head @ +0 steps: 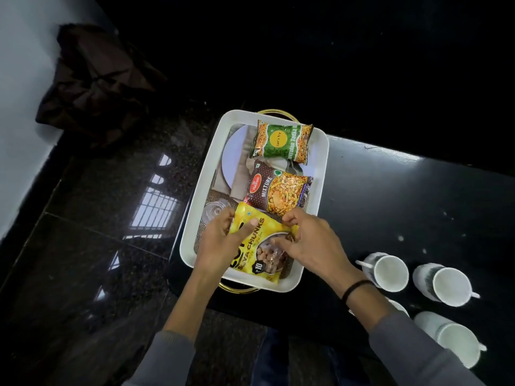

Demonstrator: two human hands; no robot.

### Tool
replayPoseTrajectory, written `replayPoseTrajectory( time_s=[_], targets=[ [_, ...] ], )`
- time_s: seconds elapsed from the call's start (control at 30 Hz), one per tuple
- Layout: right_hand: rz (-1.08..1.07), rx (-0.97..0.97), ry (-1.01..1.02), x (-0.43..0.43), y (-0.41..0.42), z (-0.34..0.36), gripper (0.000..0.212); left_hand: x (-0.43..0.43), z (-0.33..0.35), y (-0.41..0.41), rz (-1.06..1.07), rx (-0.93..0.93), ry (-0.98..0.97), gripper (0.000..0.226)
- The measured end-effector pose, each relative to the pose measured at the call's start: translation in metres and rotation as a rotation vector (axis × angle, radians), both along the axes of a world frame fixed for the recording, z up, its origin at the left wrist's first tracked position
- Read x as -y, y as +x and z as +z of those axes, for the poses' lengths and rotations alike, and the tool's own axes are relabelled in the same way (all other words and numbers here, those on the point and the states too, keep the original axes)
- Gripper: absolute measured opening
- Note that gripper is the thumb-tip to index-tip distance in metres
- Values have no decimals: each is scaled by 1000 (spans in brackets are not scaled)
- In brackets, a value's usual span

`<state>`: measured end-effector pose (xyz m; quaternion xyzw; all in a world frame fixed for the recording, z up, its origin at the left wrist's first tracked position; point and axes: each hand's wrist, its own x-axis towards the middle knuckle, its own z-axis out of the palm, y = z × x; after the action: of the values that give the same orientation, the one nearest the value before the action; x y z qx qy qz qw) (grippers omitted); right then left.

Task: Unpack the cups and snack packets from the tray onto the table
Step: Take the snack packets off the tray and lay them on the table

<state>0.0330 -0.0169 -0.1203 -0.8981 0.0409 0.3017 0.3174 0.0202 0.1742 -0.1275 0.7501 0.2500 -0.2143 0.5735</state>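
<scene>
A white tray [200,190] with gold handles sits on the black table [390,196]. Three snack packets lie in it: a green one [281,142] at the far end, a brown mixture packet [278,190] in the middle, and a yellow soya chunks packet [259,246] nearest me. My left hand [223,240] grips the yellow packet's left edge, thumb on top. My right hand [309,240] pinches its right edge. White cups stand on the table to the right of the tray: one [388,271], another [446,285], and a third [451,341] nearer me. A fourth is partly hidden behind my right forearm.
The tray's floor has a printed picture. A dark bag or cloth [94,82] lies on the glossy stone floor [111,218] to the left, near a pale wall [22,107]. The table's left edge runs just under the tray.
</scene>
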Motion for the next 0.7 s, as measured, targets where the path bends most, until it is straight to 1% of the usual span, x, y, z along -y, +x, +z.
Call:
replayPoseTrajectory(
  time_s=[0.07, 0.1, 0.17, 0.2, 0.27, 0.33, 0.37, 0.4, 0.47, 0.5, 0.53, 0.57, 0.6, 0.63, 0.67, 0.7],
  targets=[
    [48, 43, 19, 3, 4, 6, 68, -1, 11, 1, -60, 81, -53, 17],
    [63, 56, 43, 5, 7, 10, 73, -1, 17, 3, -107, 119, -61, 18],
    [59, 34, 145, 10, 13, 18, 75, 1, 29, 9, -209, 189, -55, 22],
    [49, 18, 221, 13, 16, 23, 71, 3, 37, 14, -249, 218, -51, 25],
    [47, 20, 350, 19, 23, 29, 52, 8, 51, 26, -314, 268, -29, 30],
    [47, 50, 368, 26, 29, 35, 35, 16, 65, 39, -369, 337, 32, 35],
    [24, 56, 376, 31, 31, 37, 33, 21, 70, 44, -382, 373, 64, 38],
    [-15, 57, 402, 36, 33, 39, 35, 27, 73, 49, -371, 408, 108, 42],
    [-144, 61, 506, 49, 35, 43, 39, 41, 74, 55, -279, 475, 216, 58],
    [-230, 66, 575, 56, 36, 45, 39, 49, 75, 55, -214, 471, 216, 68],
    [-322, 74, 656, 62, 36, 47, 37, 58, 76, 55, -131, 421, 148, 77],
    [-402, 75, 734, 68, 36, 49, 35, 66, 74, 55, -59, 331, 21, 76],
    [-458, 63, 798, 74, 35, 52, 33, 73, 75, 56, -10, 256, -100, 59],
    [-487, 35, 838, 79, 34, 54, 32, 80, 73, 57, -4, 199, -209, 34],
    [-502, 2, 862, 83, 33, 55, 32, 87, 72, 56, -13, 176, -270, 14],
    [-521, -29, 886, 87, 32, 56, 33, 92, 69, 55, -51, 185, -301, 14]
  ],
)
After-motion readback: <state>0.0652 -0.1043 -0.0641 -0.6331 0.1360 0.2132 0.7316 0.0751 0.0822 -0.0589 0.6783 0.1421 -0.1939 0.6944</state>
